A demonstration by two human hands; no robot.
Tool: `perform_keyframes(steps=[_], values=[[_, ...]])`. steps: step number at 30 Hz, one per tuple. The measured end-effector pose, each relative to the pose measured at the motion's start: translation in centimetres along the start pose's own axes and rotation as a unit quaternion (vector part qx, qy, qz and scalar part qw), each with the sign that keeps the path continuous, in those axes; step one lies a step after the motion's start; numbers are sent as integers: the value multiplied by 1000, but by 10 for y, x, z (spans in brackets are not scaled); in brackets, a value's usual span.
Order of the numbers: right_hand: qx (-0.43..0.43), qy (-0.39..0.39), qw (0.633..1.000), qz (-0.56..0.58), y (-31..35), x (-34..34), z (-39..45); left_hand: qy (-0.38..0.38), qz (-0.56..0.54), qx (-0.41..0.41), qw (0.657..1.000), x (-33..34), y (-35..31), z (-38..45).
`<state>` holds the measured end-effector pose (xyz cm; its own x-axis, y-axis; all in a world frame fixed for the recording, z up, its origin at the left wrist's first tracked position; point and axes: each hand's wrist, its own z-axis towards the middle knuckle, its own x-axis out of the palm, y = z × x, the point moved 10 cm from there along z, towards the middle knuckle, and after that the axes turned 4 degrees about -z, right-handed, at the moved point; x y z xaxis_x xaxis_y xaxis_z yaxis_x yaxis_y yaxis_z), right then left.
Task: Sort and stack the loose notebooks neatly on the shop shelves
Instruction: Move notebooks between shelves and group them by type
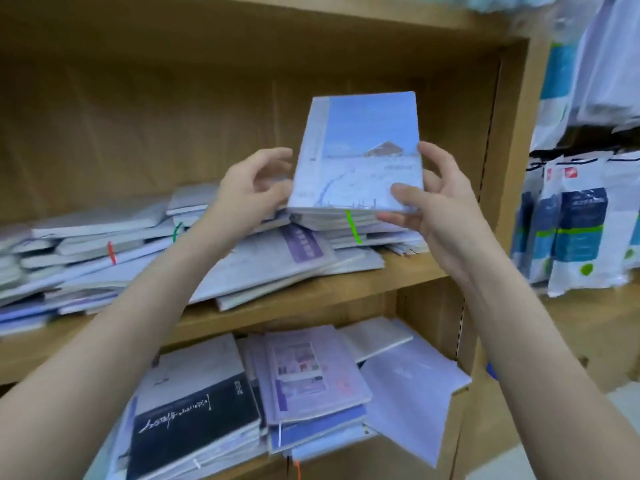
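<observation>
- Lying nearest, on the lower shelf (242,474): a black-and-white notebook (194,414), a lilac stack (311,386) beside it, and pale covers slid toward the right wall.
- Middle shelf (398,275): loose notebooks (104,251) heaped crookedly, spilling over its front edge.
- Left hand (249,192), fingers curled, touches the held stack's left edge.
- Right hand (433,202) grips the snow-scene notebook stack (360,157), thumb on the cover, fingers spread behind; stack tilted up above the heap.
- Farther right: hanging white-and-blue packets (581,230).
</observation>
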<state>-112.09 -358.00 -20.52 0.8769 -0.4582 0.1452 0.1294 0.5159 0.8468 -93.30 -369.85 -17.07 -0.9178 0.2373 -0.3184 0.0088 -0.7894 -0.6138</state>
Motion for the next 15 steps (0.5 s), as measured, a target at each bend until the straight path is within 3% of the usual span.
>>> perform_keyframes(steps=[2, 3, 5, 7, 10, 15], values=[[18, 4, 1000, 18, -10, 17, 37, -48, 234, 38, 970, -19, 11, 14], [39, 15, 999, 26, -20, 30, 56, -43, 315, 19, 948, -22, 27, 17], [104, 33, 994, 14, -46, 50, 82, -7, 388, -40, 921, -20, 60, 13], [142, 16, 990, -12, -70, 53, 101, -3, 394, -49, 918, -17, 70, 5], [126, -37, 986, -106, -86, 37, 114, -34, 369, -7, 929, -18, 63, 0], [79, -25, 978, -192, -88, 24, 98, -89, 288, 153, 941, 5, 26, -41]])
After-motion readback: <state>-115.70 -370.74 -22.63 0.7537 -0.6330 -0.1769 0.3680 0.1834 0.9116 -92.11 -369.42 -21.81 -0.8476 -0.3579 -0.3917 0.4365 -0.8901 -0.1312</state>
